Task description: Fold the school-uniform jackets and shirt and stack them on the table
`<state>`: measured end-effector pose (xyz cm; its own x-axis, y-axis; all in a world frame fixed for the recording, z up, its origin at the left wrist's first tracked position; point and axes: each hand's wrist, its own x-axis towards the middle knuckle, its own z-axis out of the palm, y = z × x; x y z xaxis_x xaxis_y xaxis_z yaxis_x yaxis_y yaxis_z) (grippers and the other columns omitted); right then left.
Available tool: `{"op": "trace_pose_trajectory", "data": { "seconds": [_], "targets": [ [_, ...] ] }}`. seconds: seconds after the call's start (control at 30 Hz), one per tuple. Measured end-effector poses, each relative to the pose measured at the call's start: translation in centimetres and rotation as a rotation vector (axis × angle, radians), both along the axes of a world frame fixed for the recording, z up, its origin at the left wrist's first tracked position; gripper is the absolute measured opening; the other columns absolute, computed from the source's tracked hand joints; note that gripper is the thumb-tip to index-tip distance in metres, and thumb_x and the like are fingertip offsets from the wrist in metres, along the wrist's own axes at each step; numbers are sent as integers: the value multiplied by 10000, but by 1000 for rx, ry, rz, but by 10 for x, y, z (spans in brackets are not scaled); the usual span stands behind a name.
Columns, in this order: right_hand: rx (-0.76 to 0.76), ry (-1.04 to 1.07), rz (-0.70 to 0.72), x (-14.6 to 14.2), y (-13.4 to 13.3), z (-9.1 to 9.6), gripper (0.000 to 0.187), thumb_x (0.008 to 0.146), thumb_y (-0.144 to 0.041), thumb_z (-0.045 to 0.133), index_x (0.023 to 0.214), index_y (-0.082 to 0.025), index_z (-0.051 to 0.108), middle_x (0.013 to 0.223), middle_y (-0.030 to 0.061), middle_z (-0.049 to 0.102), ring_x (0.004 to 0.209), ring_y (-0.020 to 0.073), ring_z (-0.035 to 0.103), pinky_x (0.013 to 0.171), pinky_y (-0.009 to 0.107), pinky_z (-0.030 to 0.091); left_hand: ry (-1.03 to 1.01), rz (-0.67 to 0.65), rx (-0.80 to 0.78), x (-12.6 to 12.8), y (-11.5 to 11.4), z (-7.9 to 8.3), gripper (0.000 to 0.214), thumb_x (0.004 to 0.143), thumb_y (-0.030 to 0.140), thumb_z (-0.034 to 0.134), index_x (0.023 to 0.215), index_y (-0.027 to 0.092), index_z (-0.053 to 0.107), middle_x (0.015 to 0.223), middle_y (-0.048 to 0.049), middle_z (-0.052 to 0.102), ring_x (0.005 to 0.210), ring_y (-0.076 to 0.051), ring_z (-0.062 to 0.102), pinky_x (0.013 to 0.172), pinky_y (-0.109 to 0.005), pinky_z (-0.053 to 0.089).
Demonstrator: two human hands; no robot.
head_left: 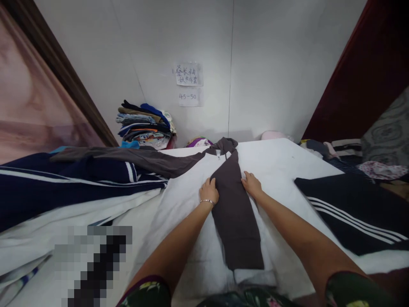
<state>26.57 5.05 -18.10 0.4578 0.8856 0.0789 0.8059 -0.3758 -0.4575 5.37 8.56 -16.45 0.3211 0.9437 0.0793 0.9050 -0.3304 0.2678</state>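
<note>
A white hoodie [188, 200] with dark brown sleeves and hood lies spread on the white table, its hood at the far end. One brown sleeve [236, 217] is laid lengthwise down the body, cuff towards me. The other brown sleeve [156, 160] stretches out to the left over a heap of clothes. My left hand [209, 192], with a thin bracelet at the wrist, has its fingers closed at the left edge of the folded sleeve. At the opposite edge, my right hand [252, 184] pinches the cloth with bent fingers.
Navy striped clothes [96, 172] and white clothes are heaped at the left. A folded black garment with white stripes [354, 213] lies right. A stack of folded clothes [145, 123] stands by the back wall, below paper signs [189, 83]. More clothes [345, 149] lie far right.
</note>
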Motion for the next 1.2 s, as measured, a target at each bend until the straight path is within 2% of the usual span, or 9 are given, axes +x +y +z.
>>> {"op": "trace_pose_trajectory", "data": {
  "seconds": [0.13, 0.33, 0.53, 0.6, 0.73, 0.83, 0.97, 1.07, 1.2],
  "targets": [
    [66, 123, 13, -5, -37, -2, 479, 863, -285, 547, 1330, -189, 502, 1063, 96, 641, 990, 223, 582, 861, 303, 414, 7, -76, -54, -12, -41, 1, 515, 868, 167, 403, 1374, 240, 460, 1552, -91, 274, 1351, -270, 355, 1086, -474, 303],
    [182, 498, 34, -19, -114, -15, 537, 781, -311, 597, 1303, -200, 535, 662, -38, 568, 567, 126, 510, 579, 246, 416, -16, -201, -95, -40, -100, 5, 434, 893, 309, 450, 1315, 243, 532, 1534, -79, 324, 1400, -312, 265, 1096, -544, 268],
    [81, 987, 90, -41, -177, -5, 794, 737, -349, 646, 1450, -227, 317, 542, -95, 490, 392, 97, 437, 372, 208, 357, -162, -467, -101, -53, -164, 13, 355, 928, 389, 426, 1197, 249, 611, 1423, -68, 494, 1362, -256, 354, 1129, -557, 198],
    [83, 1094, 68, -46, -184, 2, 848, 707, -334, 682, 1456, -224, 299, 547, -93, 513, 395, 94, 453, 368, 201, 366, -177, -526, -79, -53, -183, 15, 459, 885, 474, 491, 1264, 225, 565, 1430, -97, 482, 1350, -274, 372, 1137, -573, 168],
    [138, 1290, -5, -52, -184, 11, 807, 689, -319, 707, 1415, -207, 374, 503, -100, 482, 360, 76, 395, 341, 186, 303, -149, -644, -9, -51, -212, 10, 928, 692, 651, 642, 1448, 204, 341, 1539, -148, 286, 1399, -339, 275, 1141, -608, 134],
    [173, 1411, -40, -60, -179, 15, 746, 692, -299, 710, 1377, -241, 423, 542, -82, 519, 381, 76, 415, 339, 181, 287, -117, -606, 48, -49, -221, 0, 998, 695, 575, 669, 1499, 204, 206, 1572, -142, 182, 1432, -350, 185, 1140, -607, 149],
    [180, 1493, -52, -70, -176, 22, 758, 703, -263, 707, 1392, -272, 391, 584, -69, 543, 424, 92, 476, 372, 195, 387, -128, -483, -40, -50, -214, -2, 847, 724, 196, 585, 1492, 178, 229, 1557, -115, 252, 1418, -283, 259, 1154, -490, 241],
    [148, 1506, -29, -69, -174, 26, 809, 719, -275, 724, 1428, -269, 334, 637, -51, 574, 454, 105, 516, 412, 223, 466, -254, -417, -163, -56, -202, 10, 745, 719, 59, 459, 1446, 170, 341, 1477, -98, 421, 1339, -217, 409, 1121, -389, 328],
    [123, 1483, -23, -53, -151, 24, 836, 768, -332, 716, 1456, -269, 245, 854, 19, 668, 605, 158, 628, 575, 334, 579, -475, -419, -299, -72, -188, 42, 529, 855, 154, 383, 1370, 251, 454, 1300, -36, 609, 1106, -182, 603, 977, -317, 454]
  ]
}}
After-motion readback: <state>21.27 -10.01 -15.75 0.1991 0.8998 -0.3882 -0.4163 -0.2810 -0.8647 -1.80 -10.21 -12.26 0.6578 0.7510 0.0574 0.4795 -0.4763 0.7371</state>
